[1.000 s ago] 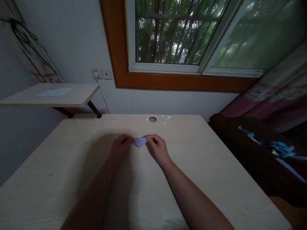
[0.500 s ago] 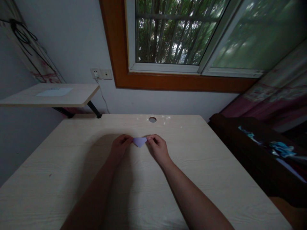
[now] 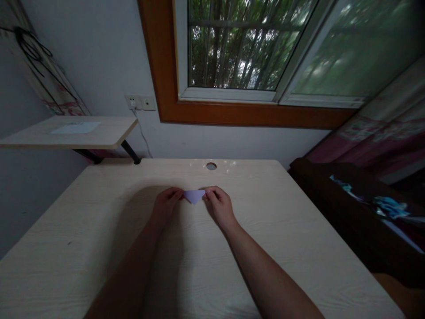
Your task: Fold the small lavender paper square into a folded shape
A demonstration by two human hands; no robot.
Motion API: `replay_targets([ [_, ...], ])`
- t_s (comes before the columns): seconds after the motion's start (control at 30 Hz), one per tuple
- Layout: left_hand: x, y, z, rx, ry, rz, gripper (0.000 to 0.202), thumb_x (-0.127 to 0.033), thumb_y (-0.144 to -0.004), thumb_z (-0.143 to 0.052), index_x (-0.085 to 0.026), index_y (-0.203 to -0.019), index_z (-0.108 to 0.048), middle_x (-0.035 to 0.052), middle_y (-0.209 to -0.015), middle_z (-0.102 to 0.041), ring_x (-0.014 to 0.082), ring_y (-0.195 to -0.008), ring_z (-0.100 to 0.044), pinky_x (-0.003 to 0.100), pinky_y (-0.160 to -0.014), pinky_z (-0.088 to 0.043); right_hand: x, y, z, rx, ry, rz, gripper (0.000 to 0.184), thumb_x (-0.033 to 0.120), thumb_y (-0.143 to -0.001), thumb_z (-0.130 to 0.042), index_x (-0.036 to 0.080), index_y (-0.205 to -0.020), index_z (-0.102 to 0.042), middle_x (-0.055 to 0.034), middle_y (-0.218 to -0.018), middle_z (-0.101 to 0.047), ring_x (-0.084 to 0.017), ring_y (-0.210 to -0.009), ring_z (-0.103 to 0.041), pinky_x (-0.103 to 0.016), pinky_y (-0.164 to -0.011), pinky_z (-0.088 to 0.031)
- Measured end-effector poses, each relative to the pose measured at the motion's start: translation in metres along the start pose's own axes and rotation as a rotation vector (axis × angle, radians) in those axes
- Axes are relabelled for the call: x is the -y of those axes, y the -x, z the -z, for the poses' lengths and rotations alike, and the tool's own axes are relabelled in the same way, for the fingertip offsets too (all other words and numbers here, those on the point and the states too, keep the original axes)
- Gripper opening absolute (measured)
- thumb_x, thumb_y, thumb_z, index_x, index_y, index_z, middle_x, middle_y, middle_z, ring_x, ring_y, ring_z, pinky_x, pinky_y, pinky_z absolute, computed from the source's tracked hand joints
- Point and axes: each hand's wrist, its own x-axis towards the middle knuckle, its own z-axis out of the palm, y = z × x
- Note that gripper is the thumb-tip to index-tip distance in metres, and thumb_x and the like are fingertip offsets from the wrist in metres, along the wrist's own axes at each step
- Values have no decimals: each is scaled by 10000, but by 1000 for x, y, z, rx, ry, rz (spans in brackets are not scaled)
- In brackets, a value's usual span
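Observation:
A small lilac paper [image 3: 194, 196], folded into a triangle with its tip toward me, lies on the pale wooden table [image 3: 99, 230]. My left hand [image 3: 166, 204] pinches its left corner with curled fingers. My right hand [image 3: 219, 204] pinches the right corner the same way. Both forearms stretch over the table toward me.
A round cable hole [image 3: 211, 165] sits near the table's far edge. A side shelf [image 3: 99, 133] with a sheet on it stands at the left, under wall sockets [image 3: 141, 102]. A window is ahead; a dark wooden bed frame [image 3: 348, 208] borders the right.
Hardly anything: my hands and the folded paper stay in place, with the right fingers shifted very slightly along the paper's top edge.

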Motion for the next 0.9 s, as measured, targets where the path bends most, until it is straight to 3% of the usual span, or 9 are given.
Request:
replay_targets([
  [0.9,-6,-2,2,-73,-89,-20,310,-454,-834,-580,-173,-755,-685,36,-749,-695,188,-756,-639,287,-739,-486,0,0,-3,-22,-125,-59,268,439,-894,-586,195,-837,-682,-7,-711,-629,-152,-660,-559,-259,-633,-433],
])
